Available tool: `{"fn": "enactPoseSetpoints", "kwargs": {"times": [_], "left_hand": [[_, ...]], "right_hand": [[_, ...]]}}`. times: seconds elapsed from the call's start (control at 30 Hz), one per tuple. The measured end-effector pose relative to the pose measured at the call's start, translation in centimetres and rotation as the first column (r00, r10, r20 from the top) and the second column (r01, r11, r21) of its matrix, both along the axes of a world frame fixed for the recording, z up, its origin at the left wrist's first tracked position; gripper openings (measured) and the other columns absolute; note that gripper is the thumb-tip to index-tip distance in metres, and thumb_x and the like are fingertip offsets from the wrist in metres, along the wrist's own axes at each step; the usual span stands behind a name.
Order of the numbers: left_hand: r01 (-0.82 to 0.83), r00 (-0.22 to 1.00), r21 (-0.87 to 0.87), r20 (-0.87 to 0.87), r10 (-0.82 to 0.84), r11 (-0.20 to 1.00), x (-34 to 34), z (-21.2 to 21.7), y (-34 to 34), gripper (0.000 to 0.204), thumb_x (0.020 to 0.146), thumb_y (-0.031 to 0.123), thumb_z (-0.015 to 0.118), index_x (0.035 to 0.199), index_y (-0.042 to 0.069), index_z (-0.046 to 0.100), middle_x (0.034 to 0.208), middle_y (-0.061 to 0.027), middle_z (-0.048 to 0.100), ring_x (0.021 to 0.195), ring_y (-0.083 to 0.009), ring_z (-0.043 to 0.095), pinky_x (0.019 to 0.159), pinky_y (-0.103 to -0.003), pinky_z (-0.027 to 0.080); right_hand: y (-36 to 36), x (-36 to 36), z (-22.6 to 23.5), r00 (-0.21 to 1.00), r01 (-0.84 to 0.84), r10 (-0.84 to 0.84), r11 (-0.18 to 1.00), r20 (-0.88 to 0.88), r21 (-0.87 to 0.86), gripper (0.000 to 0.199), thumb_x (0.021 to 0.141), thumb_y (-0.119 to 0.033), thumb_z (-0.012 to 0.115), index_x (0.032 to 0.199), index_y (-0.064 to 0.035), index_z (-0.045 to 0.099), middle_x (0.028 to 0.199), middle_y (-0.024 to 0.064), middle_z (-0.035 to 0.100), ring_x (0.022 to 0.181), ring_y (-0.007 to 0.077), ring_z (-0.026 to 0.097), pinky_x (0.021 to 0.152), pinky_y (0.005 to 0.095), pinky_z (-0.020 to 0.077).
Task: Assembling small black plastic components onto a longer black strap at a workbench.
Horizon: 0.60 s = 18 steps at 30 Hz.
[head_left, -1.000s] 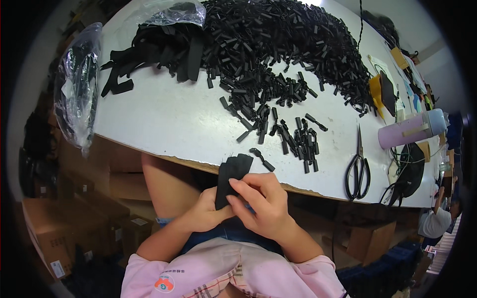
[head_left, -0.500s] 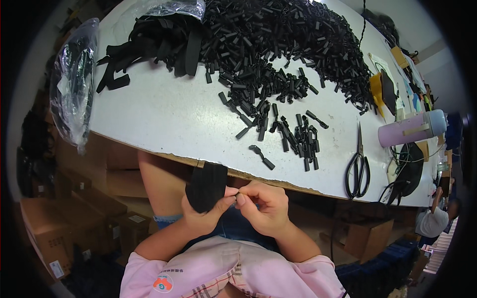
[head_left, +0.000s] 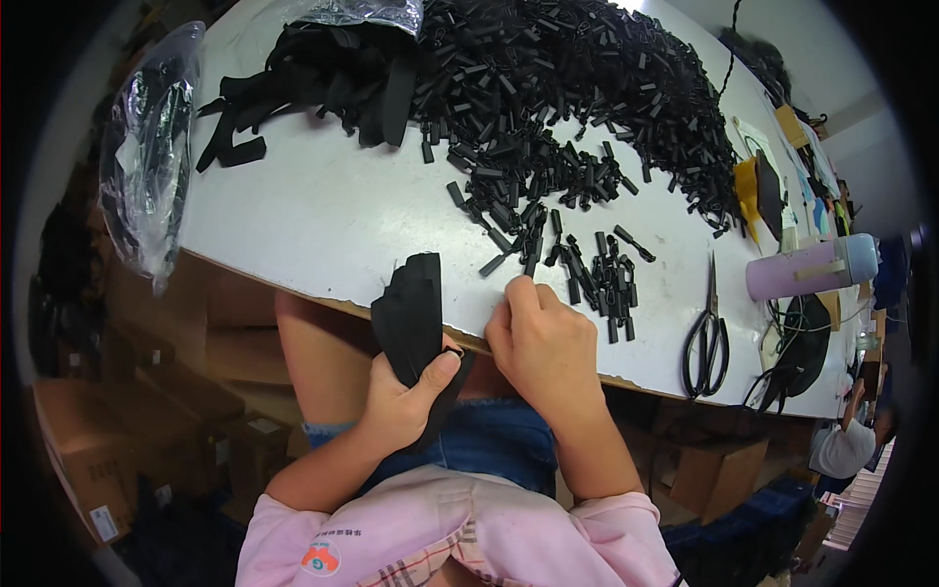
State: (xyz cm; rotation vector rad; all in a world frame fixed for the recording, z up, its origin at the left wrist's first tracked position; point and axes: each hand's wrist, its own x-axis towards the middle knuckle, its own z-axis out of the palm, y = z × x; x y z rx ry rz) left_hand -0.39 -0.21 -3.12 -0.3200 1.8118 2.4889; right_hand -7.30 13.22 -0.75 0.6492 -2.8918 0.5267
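Note:
My left hand (head_left: 414, 396) is closed around a bundle of flat black fabric strips (head_left: 409, 313). Their upper ends stand over the table's front edge, while the lower ends hang under the hand. By the thumb tip a small dark piece (head_left: 453, 352) sits against the strips; its kind is too small to tell. My right hand (head_left: 550, 344) is over the table edge with its fingers curled together, the fingertips hidden beneath it. Just beyond it lie loose black zipper pulls (head_left: 577, 274), in front of a large heap of the same pulls (head_left: 548, 88).
More black strips (head_left: 333, 83) lie at the back left beside a clear plastic bag (head_left: 152, 147). Black-handled scissors (head_left: 704, 342) and a lilac bottle (head_left: 802, 269) are at the right. Cardboard boxes (head_left: 88, 450) stand below the table; a person (head_left: 846, 445) is far right.
My right hand has left the pinch beside the left hand and moved forward over the spot where a single zipper pull lay. The strips in my left hand now reach further over the table.

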Motion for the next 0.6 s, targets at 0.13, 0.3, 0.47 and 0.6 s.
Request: {"fn": "enactPoseSetpoints", "kwargs": {"times": [0.13,0.3,0.47,0.6], "left_hand": [[0.038,0.996,-0.128,-0.074,-0.048,0.991,-0.2,0.0,-0.1,0.015,0.079,0.014,0.056,0.085,0.001,0.053,0.067,0.0012,0.049,0.061,-0.0043,0.043,0.053,-0.018,0.036],[0.042,0.998,-0.04,-0.048,-0.044,0.998,-0.4,0.7,1.1,0.014,0.078,0.011,0.056,0.086,0.0,0.054,0.07,-0.0001,0.053,0.063,-0.0049,0.047,0.056,-0.019,0.039],[-0.042,0.998,-0.176,-0.055,0.033,0.984,-1.2,-0.4,1.6,0.014,0.077,0.011,0.057,0.083,-0.001,0.055,0.071,-0.0017,0.055,0.065,-0.0056,0.05,0.058,-0.02,0.041],[-0.114,0.993,-0.1,-0.014,0.113,0.988,-1.9,-0.1,1.9,0.014,0.078,0.011,0.056,0.082,-0.002,0.055,0.069,-0.0018,0.055,0.063,-0.0066,0.05,0.058,-0.02,0.042]], "right_hand": [[1.2,0.1,-0.7,0.998,-0.062,0.057,0.979,-0.032,-0.193,0.012,0.066,-0.002,0.057,0.076,-0.0018,0.05,0.059,0.0091,0.051,0.045,0.0201,0.051,0.041,0.0259,0.0404],[1.4,2.0,-0.3,0.934,0.053,0.225,0.68,0.277,-0.732,0.013,0.064,0.006,0.057,0.074,-0.0011,0.053,0.06,0.0067,0.05,0.045,0.0148,0.05,0.042,0.0222,0.0392],[0.7,1.0,-1.4,0.983,-0.181,0.167,0.818,-0.075,-0.546,0.014,0.066,0.005,0.056,0.078,0.0008,0.054,0.069,0.0104,0.052,0.051,0.0194,0.053,0.044,0.0256,0.0419],[0.9,0.9,-1.1,0.981,-0.161,0.194,0.772,-0.013,-0.615,0.014,0.067,0.005,0.056,0.08,0.0007,0.054,0.071,0.0112,0.052,0.053,0.0218,0.054,0.045,0.0277,0.0437]]}}
